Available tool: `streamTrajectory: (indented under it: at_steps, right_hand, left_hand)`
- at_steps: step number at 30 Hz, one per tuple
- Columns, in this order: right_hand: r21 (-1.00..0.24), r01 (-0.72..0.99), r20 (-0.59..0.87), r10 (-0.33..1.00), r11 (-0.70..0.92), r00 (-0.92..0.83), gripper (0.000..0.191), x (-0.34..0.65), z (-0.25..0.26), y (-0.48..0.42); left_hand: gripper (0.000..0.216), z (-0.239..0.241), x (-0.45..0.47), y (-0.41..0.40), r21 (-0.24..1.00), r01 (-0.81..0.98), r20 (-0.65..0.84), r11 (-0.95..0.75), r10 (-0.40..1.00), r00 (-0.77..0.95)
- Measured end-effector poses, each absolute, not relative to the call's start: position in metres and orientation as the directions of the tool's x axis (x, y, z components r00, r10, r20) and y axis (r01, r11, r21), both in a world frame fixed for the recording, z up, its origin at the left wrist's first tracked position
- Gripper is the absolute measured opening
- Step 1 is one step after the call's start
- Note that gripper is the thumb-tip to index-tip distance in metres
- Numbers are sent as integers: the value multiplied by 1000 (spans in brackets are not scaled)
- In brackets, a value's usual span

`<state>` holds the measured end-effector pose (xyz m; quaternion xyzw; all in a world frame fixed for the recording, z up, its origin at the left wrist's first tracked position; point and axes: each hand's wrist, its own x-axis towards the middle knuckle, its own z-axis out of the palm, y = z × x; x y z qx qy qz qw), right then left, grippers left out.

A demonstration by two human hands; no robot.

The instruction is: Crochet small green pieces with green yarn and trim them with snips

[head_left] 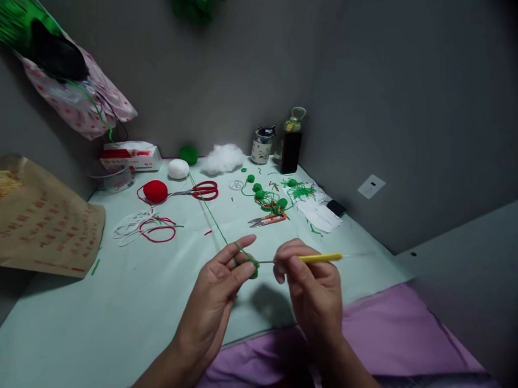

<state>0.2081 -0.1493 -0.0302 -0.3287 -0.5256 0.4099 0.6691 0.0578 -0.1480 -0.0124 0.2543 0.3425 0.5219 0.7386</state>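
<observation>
Between the thumb and fingers of my left hand (pixel 220 284) is a small green crochet piece (pixel 254 270). Green yarn (pixel 212 216) loops over that hand's raised finger and runs back toward the green yarn ball (pixel 188 155) at the wall. My right hand (pixel 312 283) grips a crochet hook (pixel 322 258) by its yellow handle. The hook's metal shaft points left and its tip meets the green piece, where the stitches are too small to make out. Both hands are held above the front of the table.
Orange thread snips (pixel 267 220) and red-handled scissors (pixel 205 190) lie beyond my hands. A red yarn ball (pixel 155 191), white yarn ball (pixel 178 169), stuffing (pixel 223 159) and several green crocheted balls (pixel 259 193) are on the table (pixel 131 314). A paper bag (pixel 50 226) stands left, a bottle (pixel 291 147) back right.
</observation>
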Motion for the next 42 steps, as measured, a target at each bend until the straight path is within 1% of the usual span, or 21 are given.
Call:
streamTrajectory:
  at_steps: [2,4,6,9,12,15,17,20,23,25,27,29,31,32,33,34,35,37,39,40,42]
  right_hand:
    - [-875,-313,368,928,369,64,14,206,-31,-146]
    - [-884,-332,334,941,330,46,12,204,-34,-145]
    - [-891,-315,332,942,327,38,13,202,-37,-145]
    - [-897,-260,360,932,357,39,14,200,-40,-146]
    - [-900,-236,361,930,367,69,13,203,-37,-146]
    - [-894,-301,305,942,333,137,12,208,-32,-142]
    - [-882,-373,245,956,289,162,12,210,-29,-140]
    - [-870,-432,195,971,237,138,14,209,-28,-138]
    - [-883,-408,207,973,230,100,13,202,-32,-139]
    - [-905,-331,252,964,267,87,12,198,-33,-142]
    - [-919,-219,322,945,327,58,10,196,-32,-143]
    - [-915,-92,397,916,392,-50,9,201,-31,-140]
    - [-873,106,442,865,476,-237,19,212,-30,-129]
    - [-814,239,446,833,529,-327,24,220,-31,-120]
    - [-700,429,412,814,571,-410,27,228,-32,-109]
    - [-518,620,355,807,590,-471,29,236,-35,-96]
    - [-446,676,329,810,587,-486,29,243,-38,-82]
    - [-357,751,293,829,556,-475,30,255,-45,-54]
    - [-279,802,263,845,528,-465,22,261,-52,-32]
    - [-249,817,252,849,521,-465,22,262,-55,-25]
    - [-205,830,238,849,519,-471,23,262,-60,-16]
  left_hand:
    - [43,-13,59,-149,792,-546,-199,273,961,192]
    - [41,-14,61,-151,821,-510,-178,257,964,199]
    - [43,-15,64,-153,828,-500,-170,255,963,211]
    - [52,-14,65,-154,819,-508,-177,267,960,219]
    - [59,-12,61,-150,775,-547,-215,318,945,245]
    - [53,-11,55,-145,712,-594,-238,375,924,298]
    - [47,-11,53,-144,696,-605,-236,386,919,315]
    - [40,-11,54,-144,748,-565,-220,349,933,284]
    - [32,-10,60,-147,796,-531,-180,291,951,251]
    - [20,-10,63,-147,785,-553,-158,277,954,254]
    - [11,-11,63,-145,736,-605,-169,304,948,271]
    - [11,-14,60,-141,671,-658,-215,342,939,270]
    - [14,-19,54,-135,642,-684,-268,347,937,224]
    - [14,-21,50,-131,649,-682,-292,338,938,186]
    - [13,-24,47,-128,659,-675,-306,332,938,163]
    - [13,-26,44,-124,671,-664,-314,331,937,149]
    - [12,-29,41,-120,682,-649,-321,337,935,148]
    - [11,-34,36,-112,706,-608,-331,363,928,171]
    - [11,-38,33,-105,733,-559,-334,388,921,201]
    - [13,-40,32,-102,746,-534,-333,397,918,216]
    - [26,-43,30,-97,774,-489,-320,402,915,245]
